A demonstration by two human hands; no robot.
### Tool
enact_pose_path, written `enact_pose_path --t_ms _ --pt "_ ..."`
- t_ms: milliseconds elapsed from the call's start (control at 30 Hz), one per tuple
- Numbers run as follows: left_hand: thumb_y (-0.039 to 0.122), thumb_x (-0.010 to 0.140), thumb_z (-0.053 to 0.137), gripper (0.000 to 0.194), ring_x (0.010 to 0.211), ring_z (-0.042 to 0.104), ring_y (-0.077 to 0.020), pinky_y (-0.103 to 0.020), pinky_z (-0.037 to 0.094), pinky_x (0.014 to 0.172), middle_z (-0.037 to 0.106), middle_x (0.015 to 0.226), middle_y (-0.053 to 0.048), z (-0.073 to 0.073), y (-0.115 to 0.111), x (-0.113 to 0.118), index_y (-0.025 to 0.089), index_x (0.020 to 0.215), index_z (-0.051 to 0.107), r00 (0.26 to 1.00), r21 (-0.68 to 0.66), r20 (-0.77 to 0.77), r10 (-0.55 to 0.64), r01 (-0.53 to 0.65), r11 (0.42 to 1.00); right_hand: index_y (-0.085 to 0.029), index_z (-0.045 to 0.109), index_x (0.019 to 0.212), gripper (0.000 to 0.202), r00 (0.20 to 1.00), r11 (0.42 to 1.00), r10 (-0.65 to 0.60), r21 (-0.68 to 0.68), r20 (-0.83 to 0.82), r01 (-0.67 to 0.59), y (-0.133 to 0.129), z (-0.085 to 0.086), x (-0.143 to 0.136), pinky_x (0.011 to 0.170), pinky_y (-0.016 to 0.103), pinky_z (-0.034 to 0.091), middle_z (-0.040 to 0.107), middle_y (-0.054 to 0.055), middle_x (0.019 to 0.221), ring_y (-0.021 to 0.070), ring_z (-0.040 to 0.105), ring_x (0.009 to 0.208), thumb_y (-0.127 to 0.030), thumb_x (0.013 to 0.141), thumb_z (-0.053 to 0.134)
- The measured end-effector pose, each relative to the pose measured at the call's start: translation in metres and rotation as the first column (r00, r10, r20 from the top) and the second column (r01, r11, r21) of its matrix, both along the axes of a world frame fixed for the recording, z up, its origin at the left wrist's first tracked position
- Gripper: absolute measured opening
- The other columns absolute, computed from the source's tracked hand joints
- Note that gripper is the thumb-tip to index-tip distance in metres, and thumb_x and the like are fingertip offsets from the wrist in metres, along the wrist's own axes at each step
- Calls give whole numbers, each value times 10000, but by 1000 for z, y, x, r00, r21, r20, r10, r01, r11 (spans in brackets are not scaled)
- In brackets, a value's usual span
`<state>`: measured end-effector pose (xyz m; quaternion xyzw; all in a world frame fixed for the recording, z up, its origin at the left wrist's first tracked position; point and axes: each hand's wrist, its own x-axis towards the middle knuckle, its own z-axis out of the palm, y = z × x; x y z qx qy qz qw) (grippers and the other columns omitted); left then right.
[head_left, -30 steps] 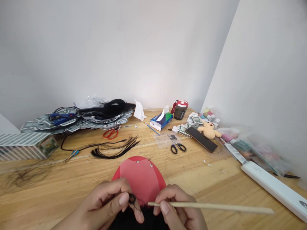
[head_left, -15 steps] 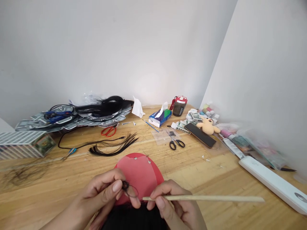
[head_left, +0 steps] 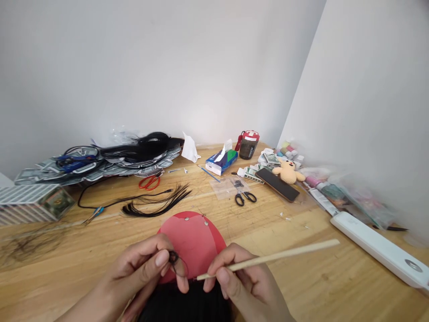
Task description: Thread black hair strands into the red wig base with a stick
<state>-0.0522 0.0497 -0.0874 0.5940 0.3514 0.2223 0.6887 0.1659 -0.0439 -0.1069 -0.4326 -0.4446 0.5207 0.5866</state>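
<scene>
Between thumb and forefinger, my left hand [head_left: 147, 264] pinches a small tangle of black hair [head_left: 173, 258], with a thin loop trailing from it. My right hand [head_left: 241, 277] is closed on a pale wooden stick [head_left: 284, 254], its tip pointing left and its long end rising to the right. Under both hands is a red rounded form [head_left: 191, 243] with silvery pins near its top. Long black hair [head_left: 187, 304] covers its near side. The stick's tip is close to the edge between red surface and hair; contact cannot be made out.
Beyond the hands lie a bundle of black strands [head_left: 157, 203], red-handled scissors [head_left: 149, 182], black scissors [head_left: 244, 198] and a phone [head_left: 277, 184]. A tissue pack [head_left: 221, 162] stands near the wall. A white hair straightener [head_left: 375, 248] is at right, a stacked box [head_left: 36, 203] at left.
The stick has tilted, its far end now higher and nearer, while its tip has barely shifted. My left hand keeps its pinch on the hair. The whole view has shifted slightly.
</scene>
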Motion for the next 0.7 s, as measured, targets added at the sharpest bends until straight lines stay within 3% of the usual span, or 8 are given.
enact_pose_path --t_ms 200,467,700 --pt "704 957 626 507 357 405 -3 -113 214 330 757 825 -32 -4 2 -2 212 914 739 998 69 1 -68 68 995 -196 745 858 416 1000 997 15 76 13 -16 7 -9 1 549 249 388 765 47 719 122 522 551 -588 983 686" --pt "653 987 610 468 380 425 -32 -152 237 318 759 873 -42 -14 1 -3 214 898 746 998 105 36 -54 50 993 -193 663 749 572 998 1000 5 -23 66 -3 8 7 0 540 248 382 731 53 637 124 504 523 -746 892 689" --pt "632 1022 563 456 408 454 -32 -150 292 339 765 958 -43 -14 1 -7 231 920 753 994 121 28 -107 103 987 -196 704 822 483 997 998 -17 -58 71 21 0 -2 2 560 235 419 779 54 696 129 577 564 -664 940 700"
